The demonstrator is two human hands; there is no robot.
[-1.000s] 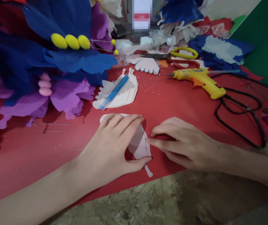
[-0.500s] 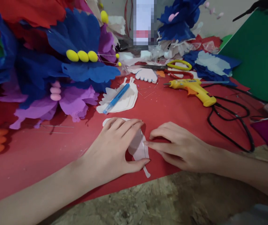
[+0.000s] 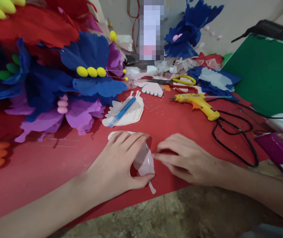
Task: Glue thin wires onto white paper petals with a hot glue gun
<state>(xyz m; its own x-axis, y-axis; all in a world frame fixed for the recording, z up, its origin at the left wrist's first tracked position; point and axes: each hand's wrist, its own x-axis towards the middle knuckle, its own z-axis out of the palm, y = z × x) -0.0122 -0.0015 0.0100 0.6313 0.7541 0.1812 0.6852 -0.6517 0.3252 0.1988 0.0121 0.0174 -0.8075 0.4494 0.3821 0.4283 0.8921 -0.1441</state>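
Note:
My left hand [image 3: 118, 158] lies spread on a pale wing-shaped paper cutout [image 3: 143, 162], pressing it against the red sheet [image 3: 72, 172]. Its thumb rests near the cutout's lower end, and its fingers hide the upper part. A thin wire [image 3: 148, 153] runs lengthwise over the cutout. Just to the right, my right hand [image 3: 186, 158] has its index finger stretched toward the cutout's edge, the other fingers loosely bent, with nothing visible in them. Beyond the hands, a blue pen [image 3: 123, 111] lies on a stack of white paper cutouts [image 3: 135, 114].
A yellow glue gun [image 3: 198, 103] with its black cord [image 3: 254, 148] lies at right, near yellow-handled scissors [image 3: 184, 79]. Blue paper butterflies [image 3: 87, 49] crowd the left. A green board [image 3: 265, 76] leans at right above a purple power strip [image 3: 277, 152]. Wires [image 3: 62, 142] lie at left.
The view has tilted up and shifted slightly right, so things appear lower. My right index fingertip looks slightly farther from the wire; my left hand stays on the cutout.

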